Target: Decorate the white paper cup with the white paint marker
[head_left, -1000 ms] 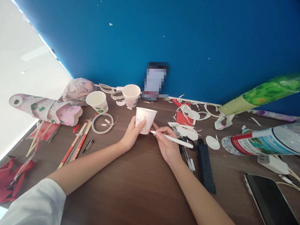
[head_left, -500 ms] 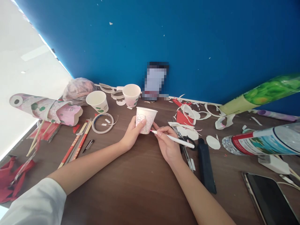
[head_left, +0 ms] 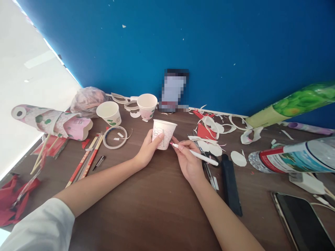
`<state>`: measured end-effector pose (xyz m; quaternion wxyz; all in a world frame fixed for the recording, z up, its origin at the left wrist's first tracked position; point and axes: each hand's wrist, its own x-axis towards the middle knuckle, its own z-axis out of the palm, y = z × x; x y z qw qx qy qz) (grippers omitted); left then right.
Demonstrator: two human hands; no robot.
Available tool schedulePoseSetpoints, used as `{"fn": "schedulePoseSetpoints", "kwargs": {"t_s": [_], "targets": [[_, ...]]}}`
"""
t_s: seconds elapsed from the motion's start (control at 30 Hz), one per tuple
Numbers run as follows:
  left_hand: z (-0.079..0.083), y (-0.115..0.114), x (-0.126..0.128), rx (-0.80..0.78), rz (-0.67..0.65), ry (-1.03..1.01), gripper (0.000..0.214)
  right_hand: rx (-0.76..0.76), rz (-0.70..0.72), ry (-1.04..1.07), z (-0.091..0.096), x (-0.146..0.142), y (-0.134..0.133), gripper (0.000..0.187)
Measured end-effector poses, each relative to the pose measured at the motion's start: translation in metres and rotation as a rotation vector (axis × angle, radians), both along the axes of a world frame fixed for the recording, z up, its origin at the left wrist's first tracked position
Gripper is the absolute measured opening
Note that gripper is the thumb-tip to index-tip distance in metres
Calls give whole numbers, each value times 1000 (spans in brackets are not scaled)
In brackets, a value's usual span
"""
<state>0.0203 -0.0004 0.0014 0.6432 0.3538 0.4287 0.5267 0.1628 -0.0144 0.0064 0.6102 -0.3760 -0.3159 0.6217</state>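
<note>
A paper cup (head_left: 165, 134) with a pale pink pattern stands nearly upright in the middle of the view, mouth up. My left hand (head_left: 148, 150) is closed around its left side, the thumb lying across the front. Between the fingers of my right hand (head_left: 188, 158) is a white marker pen (head_left: 200, 157) with a pink tip. That tip points at the cup's lower right side, with a small gap between them. Behind the held cup are two other spots with paper cups, one cup (head_left: 108, 114) at the left and stacked cups (head_left: 147, 106) nearer the wall.
Paper scraps (head_left: 209, 127) and scissors (head_left: 213, 158) lie at the right, beside a dark case (head_left: 231, 184). A plastic bottle (head_left: 295, 157) and a phone (head_left: 300, 221) are farther right. Left are a tape roll (head_left: 115, 137) and chopsticks (head_left: 85, 158). A blurred phone (head_left: 173, 90) leans on the wall.
The marker's tip has drawn slightly away from the cup and up, showing more of its pink point. My left hand keeps its hold on the cup, which has barely shifted.
</note>
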Motion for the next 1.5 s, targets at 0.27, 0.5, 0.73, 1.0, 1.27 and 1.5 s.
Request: {"fn": "schedulePoseSetpoints", "kwargs": {"t_s": [0.27, 0.5, 0.73, 1.0, 1.27, 1.5], "targets": [[0, 1, 0, 11, -5, 6, 43, -23, -28, -9, -2, 1, 1, 15], [5, 0, 1, -10, -19, -37, 46, -5, -2, -28, 0, 0, 0, 18], [5, 0, 1, -21, -20, -40, 44, -14, -20, -35, 1, -1, 0, 18], [5, 1, 1, -13, -18, -49, 42, -27, -13, -39, 1, -1, -1, 18], [4, 0, 1, -24, -7, -28, 41, -29, -23, -37, 0, -1, 0, 17], [7, 0, 2, -24, -25, -57, 44, -32, -14, -24, -1, 0, 0, 17]]}}
